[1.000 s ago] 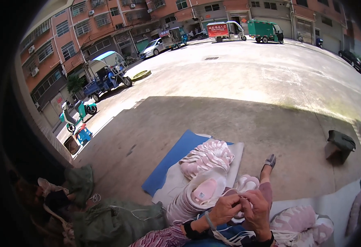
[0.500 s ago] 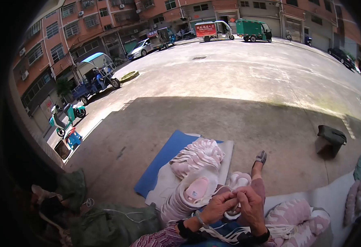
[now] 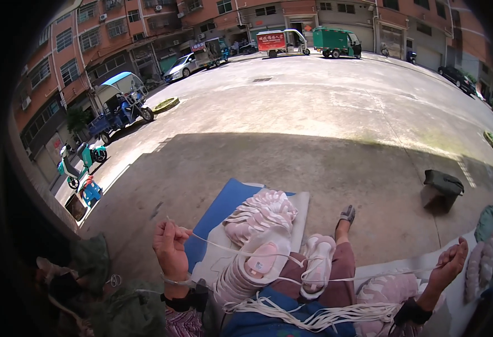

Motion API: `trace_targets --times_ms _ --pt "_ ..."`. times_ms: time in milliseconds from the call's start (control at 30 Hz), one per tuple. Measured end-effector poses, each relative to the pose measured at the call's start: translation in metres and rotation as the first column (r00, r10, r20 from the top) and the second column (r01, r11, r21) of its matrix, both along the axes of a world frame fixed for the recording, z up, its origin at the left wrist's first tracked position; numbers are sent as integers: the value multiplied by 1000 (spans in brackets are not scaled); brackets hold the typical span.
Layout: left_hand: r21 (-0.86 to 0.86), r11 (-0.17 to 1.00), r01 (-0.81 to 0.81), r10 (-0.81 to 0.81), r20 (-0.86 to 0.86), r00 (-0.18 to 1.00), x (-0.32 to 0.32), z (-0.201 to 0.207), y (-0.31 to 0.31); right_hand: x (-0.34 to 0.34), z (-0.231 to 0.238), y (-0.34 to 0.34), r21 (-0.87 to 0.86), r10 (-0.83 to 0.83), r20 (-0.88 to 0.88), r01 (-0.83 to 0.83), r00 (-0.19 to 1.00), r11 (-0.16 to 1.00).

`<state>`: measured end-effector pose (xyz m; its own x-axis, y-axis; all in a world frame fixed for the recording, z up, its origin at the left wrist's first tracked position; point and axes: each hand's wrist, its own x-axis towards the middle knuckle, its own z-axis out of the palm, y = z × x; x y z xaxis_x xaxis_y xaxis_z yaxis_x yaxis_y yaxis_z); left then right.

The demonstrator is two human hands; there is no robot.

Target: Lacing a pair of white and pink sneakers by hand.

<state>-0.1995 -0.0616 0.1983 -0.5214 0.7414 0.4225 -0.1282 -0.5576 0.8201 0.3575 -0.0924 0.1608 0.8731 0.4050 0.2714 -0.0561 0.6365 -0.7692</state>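
My left hand (image 3: 171, 251) is raised to the left of the pile, its fingers closed on one end of a white shoelace. Far to the right, my right hand (image 3: 450, 265) is closed on the other stretch of lace. Between them the white shoelace (image 3: 215, 245) runs to a pink and white shoe upper (image 3: 318, 264) lying across my lap. More loose white laces (image 3: 325, 315) are draped over the blue cloth on my lap. Left of that upper, a nested stack of pink shoe uppers (image 3: 241, 281) stands in front of a second heap of uppers (image 3: 263, 215).
Under the stacks lie a blue sheet (image 3: 215, 208) and a pale sheet. More pink uppers (image 3: 389, 289) lie at right. A dark-covered box (image 3: 442, 191) stands on the concrete, and green cloth (image 3: 128, 309) lies at left. My foot (image 3: 347, 213) extends forward. Parked vehicles line the yard.
My hands, together over the shoe upper before, have swung wide apart to left and right. The lace is now drawn out between them and the upper is uncovered.
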Motion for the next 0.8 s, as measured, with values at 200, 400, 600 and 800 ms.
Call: trace_targets --times_ms 200,400,600,800 --pt "188 922 -338 326 90 941 -90 29 -43 60 16 -45 67 -276 -13 277 961 959" --pt "233 927 -292 271 118 955 -110 34 -46 61 -14 -31 -53 -257 37 259 966 965" --pt "6 972 -237 237 8 972 -92 12 -35 14 -40 11 -240 -3 161 42 987 970" --pt "50 970 -238 236 44 971 -106 9 -36 63 14 -2 -222 -231 360 323 904 920"
